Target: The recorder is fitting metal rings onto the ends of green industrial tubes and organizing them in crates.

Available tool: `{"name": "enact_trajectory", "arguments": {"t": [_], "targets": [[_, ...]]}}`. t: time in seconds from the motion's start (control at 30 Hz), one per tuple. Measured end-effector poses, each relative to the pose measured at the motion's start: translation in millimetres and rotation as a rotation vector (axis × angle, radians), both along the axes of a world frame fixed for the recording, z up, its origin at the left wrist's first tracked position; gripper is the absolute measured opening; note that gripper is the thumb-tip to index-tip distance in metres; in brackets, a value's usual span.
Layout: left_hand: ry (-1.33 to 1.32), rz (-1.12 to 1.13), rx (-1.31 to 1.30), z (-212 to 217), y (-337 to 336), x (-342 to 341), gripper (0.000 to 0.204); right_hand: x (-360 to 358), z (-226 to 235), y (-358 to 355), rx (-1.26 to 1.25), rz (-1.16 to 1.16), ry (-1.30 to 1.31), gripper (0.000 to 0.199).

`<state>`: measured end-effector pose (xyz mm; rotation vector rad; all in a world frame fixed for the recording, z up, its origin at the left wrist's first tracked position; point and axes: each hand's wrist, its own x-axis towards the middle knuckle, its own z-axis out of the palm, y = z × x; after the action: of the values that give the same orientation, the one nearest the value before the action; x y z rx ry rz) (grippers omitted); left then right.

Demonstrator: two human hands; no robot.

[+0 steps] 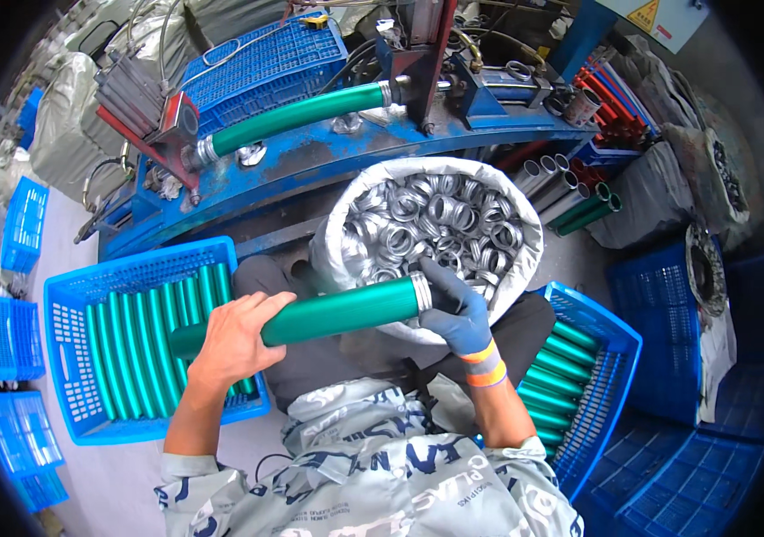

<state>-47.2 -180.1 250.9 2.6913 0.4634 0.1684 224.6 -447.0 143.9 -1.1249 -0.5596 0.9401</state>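
Observation:
A shiny green metal tube (346,315) lies across my lap, level with the near side of the sack. My bare left hand (241,338) is closed around its left part, the thumb along the top. At the right end sits a silver threaded ring (421,294). My right hand (458,309), in a blue-grey glove with an orange cuff, grips that ring; its fingertips are partly hidden behind it. Just beyond stands a white sack (337,224) full of loose silver rings (440,213). Another green tube (301,118) is held lengthwise in the blue machine, with silver rings at both ends.
A blue crate (73,430) of green tubes stands at my left, and another blue crate (625,358) of them at my right. The blue machine bench (266,183) spans the far side. Bare tubes (554,179) stand right of the sack. Stacked blue crates (659,331) fill the right side.

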Motion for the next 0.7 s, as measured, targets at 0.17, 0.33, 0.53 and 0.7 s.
{"name": "enact_trajectory", "arguments": {"t": [0.17,0.33,0.53,0.7], "targets": [[-0.007,0.009,0.005,-10,1,4,0.067,2,-6,3,-0.013,-0.012,-0.050,0.086],[-0.058,0.088,0.021,-33,-8,-1,0.071,28,-8,34,-0.005,0.020,-0.063,0.079],[-0.530,0.394,-0.588,-33,-8,-17,0.070,156,-80,86,-0.414,-0.241,-1.426,0.049],[-0.820,0.413,-0.884,-47,-7,-18,0.076,184,-103,94,-0.507,-0.132,-1.772,0.028]]}}
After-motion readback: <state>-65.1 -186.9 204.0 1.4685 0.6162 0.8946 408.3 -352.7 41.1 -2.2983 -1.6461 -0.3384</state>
